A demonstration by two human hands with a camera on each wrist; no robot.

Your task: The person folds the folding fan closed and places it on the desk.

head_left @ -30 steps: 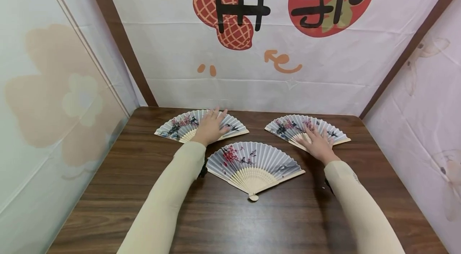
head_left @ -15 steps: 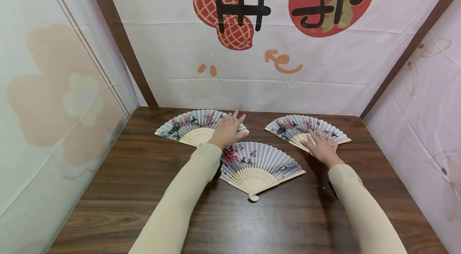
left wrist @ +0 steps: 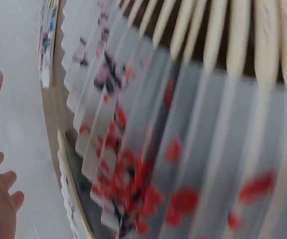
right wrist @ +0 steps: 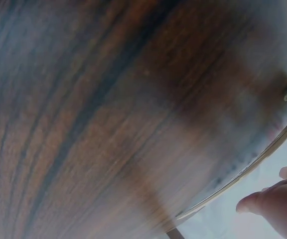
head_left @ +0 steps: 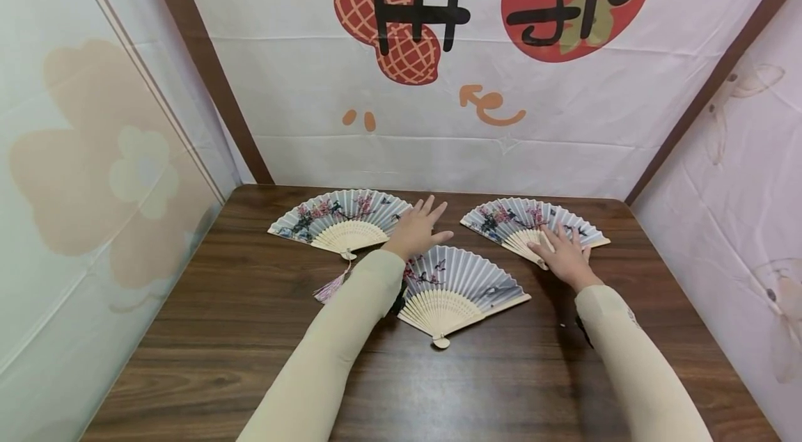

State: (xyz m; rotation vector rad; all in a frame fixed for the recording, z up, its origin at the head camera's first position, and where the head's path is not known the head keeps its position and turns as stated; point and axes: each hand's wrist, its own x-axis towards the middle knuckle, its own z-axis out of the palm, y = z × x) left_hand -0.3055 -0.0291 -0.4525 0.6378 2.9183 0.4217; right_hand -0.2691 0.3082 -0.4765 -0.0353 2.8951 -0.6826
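Observation:
Three spread folding fans lie on a brown table. The left fan (head_left: 338, 223) shows pink blossoms and a pink tassel (head_left: 330, 289). Nearer the person is the middle fan (head_left: 466, 292), with red blossoms. At the back right lies the right fan (head_left: 498, 219). My left hand (head_left: 416, 230), fingers spread, is over the gap between the left and middle fans, its sleeve covering part of the middle one. In the left wrist view the middle fan's pleats (left wrist: 133, 124) fill most of the picture. My right hand (head_left: 569, 259) is over the right fan with spread fingers; contact cannot be told.
A white printed cloth wall (head_left: 438, 156) rises behind the table (head_left: 219, 330). Cloth panels stand at the left (head_left: 63, 233) and the right (head_left: 739, 219). Wood-grain tabletop surrounds the fans.
My left hand has moved right, off the left fan towards the middle one, uncovering the left fan's ribs and tassel. My right hand has shifted slightly right and nearer. The fans stay put.

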